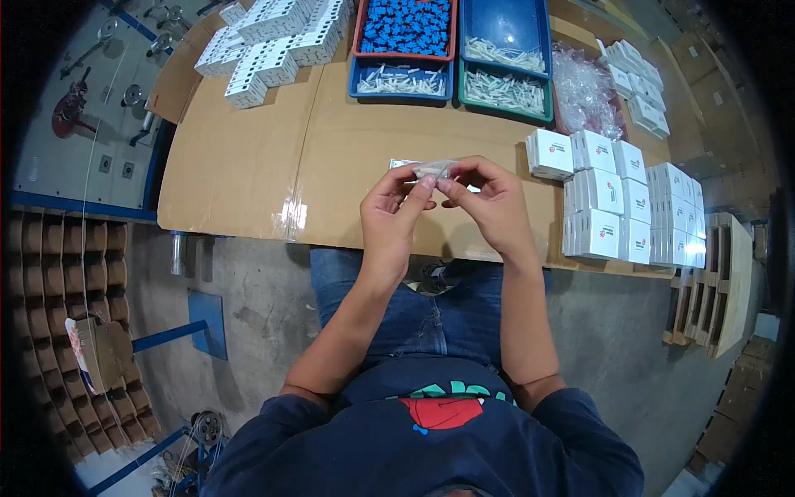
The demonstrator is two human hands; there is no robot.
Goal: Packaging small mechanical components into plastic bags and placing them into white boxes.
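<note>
Between my two hands, above the near part of the cardboard-covered table, is a small clear plastic bag (pixel 435 168) with something whitish in it. My left hand (pixel 391 205) pinches its left side between thumb and fingers. From the other side, my right hand (pixel 495 201) grips it, with the thumb tips close together in front. What exactly lies inside the bag is too small to make out. Just behind my fingers a white flat item (pixel 402 163) lies on the table, mostly hidden by my hands.
At the back stand a red tray of blue parts (pixel 406 26), a blue tray (pixel 397 93), a green tray (pixel 505 106) of white pieces, and a heap of clear bags (pixel 586 91). White boxes (pixel 598 190) are stacked at right; more white boxes (pixel 277 41) fill the far left.
</note>
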